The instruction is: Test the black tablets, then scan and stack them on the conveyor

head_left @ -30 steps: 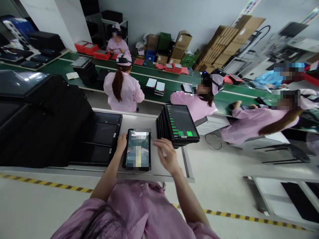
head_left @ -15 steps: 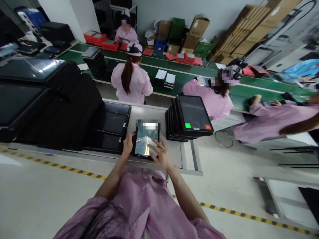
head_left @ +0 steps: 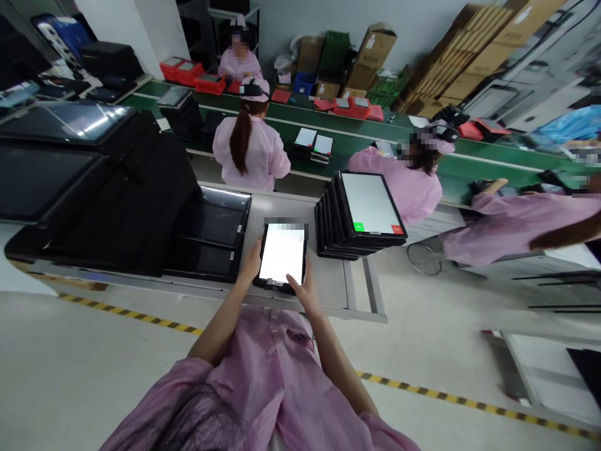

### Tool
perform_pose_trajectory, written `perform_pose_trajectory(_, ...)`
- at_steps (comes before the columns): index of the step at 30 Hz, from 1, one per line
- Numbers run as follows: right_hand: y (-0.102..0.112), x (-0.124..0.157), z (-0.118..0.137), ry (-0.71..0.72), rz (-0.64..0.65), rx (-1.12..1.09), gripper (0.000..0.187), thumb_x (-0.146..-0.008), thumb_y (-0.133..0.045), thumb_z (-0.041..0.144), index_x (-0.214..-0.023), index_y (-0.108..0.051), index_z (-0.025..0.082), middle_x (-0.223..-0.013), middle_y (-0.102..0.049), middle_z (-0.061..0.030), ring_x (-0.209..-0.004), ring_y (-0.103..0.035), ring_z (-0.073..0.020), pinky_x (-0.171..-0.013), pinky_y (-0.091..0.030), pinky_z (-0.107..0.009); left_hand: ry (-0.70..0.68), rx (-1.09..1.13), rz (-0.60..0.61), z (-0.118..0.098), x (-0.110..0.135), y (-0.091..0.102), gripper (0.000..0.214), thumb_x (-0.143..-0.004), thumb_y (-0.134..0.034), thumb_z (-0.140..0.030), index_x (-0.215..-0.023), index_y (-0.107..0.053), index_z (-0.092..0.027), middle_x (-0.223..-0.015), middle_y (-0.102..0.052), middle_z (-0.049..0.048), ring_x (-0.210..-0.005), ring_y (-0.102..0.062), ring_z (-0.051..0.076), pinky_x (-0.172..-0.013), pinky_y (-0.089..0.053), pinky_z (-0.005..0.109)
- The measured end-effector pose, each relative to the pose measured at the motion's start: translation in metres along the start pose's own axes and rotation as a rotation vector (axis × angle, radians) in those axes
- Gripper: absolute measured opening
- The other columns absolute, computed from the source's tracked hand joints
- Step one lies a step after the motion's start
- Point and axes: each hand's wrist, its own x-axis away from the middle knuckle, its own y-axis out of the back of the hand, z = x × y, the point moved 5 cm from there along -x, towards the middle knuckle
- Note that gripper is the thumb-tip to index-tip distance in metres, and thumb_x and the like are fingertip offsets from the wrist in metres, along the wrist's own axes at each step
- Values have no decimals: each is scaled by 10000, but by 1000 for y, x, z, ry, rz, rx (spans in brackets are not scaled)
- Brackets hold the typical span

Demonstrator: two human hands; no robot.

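Fingers [head_left: 256,255] closed around a lit tablet [head_left: 282,252]

From the head view, white labels [head_left: 374,233] on the two o'clock stack of tablets [head_left: 373,200] were too small to read. Bare grey cart top [head_left: 329,274] lay beneath; a green bench [head_left: 462,178] ran across the room toward twelve. The left hand [head_left: 250,264] clasped the tablet's nine o'clock edge, the right hand [head_left: 307,291] its four o'clock side, thumb over the screen.

No text or number can be read.
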Motion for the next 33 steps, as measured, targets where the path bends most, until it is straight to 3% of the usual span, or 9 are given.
perform_pose_trajectory(4, 2, 3, 4, 71, 41, 7, 1277, -863, -822, 746, -1824, -131, 265, -1889, -221, -139, -1752, -239, -371, -1394, -338, -628, 21, -61, 5, -3, -8, -1, 651, -1135, -420, -657, -1434, -752, -183, -1619, -663, 148, -1504, -618, 298, -1328, -409, 411)
perform_pose_trajectory(8, 2, 0, 4, 132, -10, 22, 1170, -895, -791, 704, -1805, -205, 262, -1868, -299, -132, -1738, -295, -351, -1380, -374, -611, 6, -70, 15, -2, -10, 1, 573, -1138, -462, -604, -1356, -785, -184, -1590, -683, 137, -1475, -634, 295, -1323, -413, 414)
perform_pose_trajectory(13, -3, -3, -2, 66, -113, 44, 1015, -965, -696, 625, -1797, -229, 279, -1860, -327, -109, -1724, -342, -328, -1377, -370, -622, -31, 5, -68, 5, 10, 13, 610, -1141, -393, -605, -1298, -818, -197, -1411, -795, 119, -1394, -697, 279, -1275, -480, 435)
perform_pose_trajectory(17, -5, -2, 0, 51, -118, 21, 1005, -950, -709, 605, -1784, -270, 256, -1857, -332, -117, -1737, -306, -331, -1375, -389, -603, -70, -33, -130, 6, 32, 23, 664, -1107, -419, -665, -1101, -874, -182, -1340, -816, 149, -1348, -716, 305, -1245, -509, 455)
perform_pose_trajectory(23, -1, -3, 2, 45, -111, -33, 1019, -946, -755, 601, -1783, -276, 276, -1856, -338, -130, -1749, -266, -356, -1392, -337, -639, -86, -48, -125, 3, 40, 27, 667, -1094, -449, -688, -1072, -879, -179, -1317, -825, 149, -1324, -729, 313, -1229, -528, 461)
perform_pose_trajectory(28, 3, -2, 42, 265, -121, 181, 823, -1072, -623, 543, -1785, -274, 329, -1869, -307, -103, -1758, -243, -351, -1397, -312, -682, -68, -60, -135, 5, 39, 27, 667, -1085, -460, -709, -1069, -880, -191, -1300, -831, 143, -1327, -728, 317, -1214, -536, 455)
perform_pose_trajectory(33, -12, 3, 87, 475, -24, 295, 536, -1126, -538, 369, -1662, -521, 343, -1627, -656, -84, -1688, -417, -324, -1369, -398, -669, -76, -48, -137, 6, 39, 27, 693, -1081, -452, -730, -1091, -866, -174, -1274, -833, 160, -1277, -747, 322, -1185, -556, 463)
